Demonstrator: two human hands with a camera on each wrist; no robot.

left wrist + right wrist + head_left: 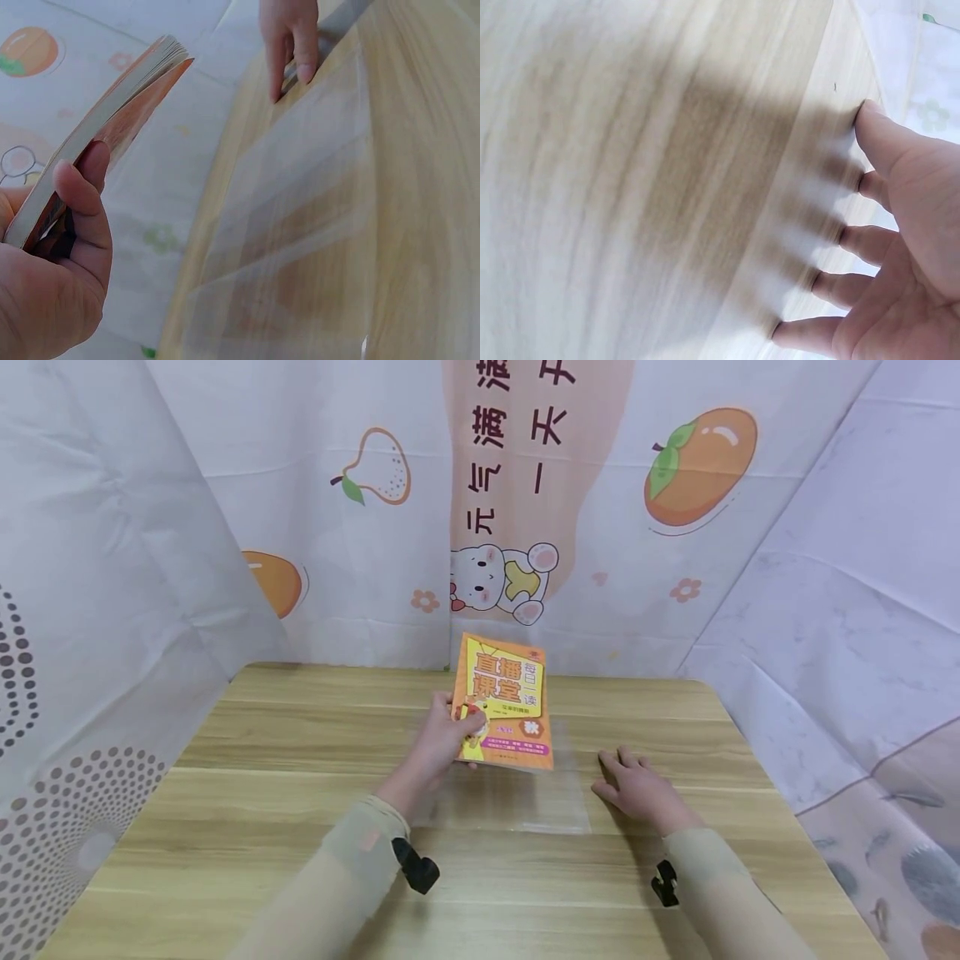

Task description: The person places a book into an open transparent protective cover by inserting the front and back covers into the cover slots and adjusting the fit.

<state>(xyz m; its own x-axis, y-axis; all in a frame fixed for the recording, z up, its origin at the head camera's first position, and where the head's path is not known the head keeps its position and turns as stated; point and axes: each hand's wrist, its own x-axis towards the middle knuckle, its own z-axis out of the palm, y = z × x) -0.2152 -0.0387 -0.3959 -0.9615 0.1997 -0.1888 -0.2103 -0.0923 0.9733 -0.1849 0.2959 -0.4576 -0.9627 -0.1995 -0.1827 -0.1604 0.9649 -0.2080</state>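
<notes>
Above the clear plastic sheet (572,781), your left hand (442,732) pinches the orange paperback (517,722) by one side, leaving its front visible, while your right hand (635,786) rests, fingers spread, on the tabletop (315,793).

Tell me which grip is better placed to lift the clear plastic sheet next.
Probably the right grip: it holds nothing, and its fingertips rest on the wooden table close to the clear plastic sheet. The left grip is occupied, holding the orange paperback book above the sheet.
</notes>
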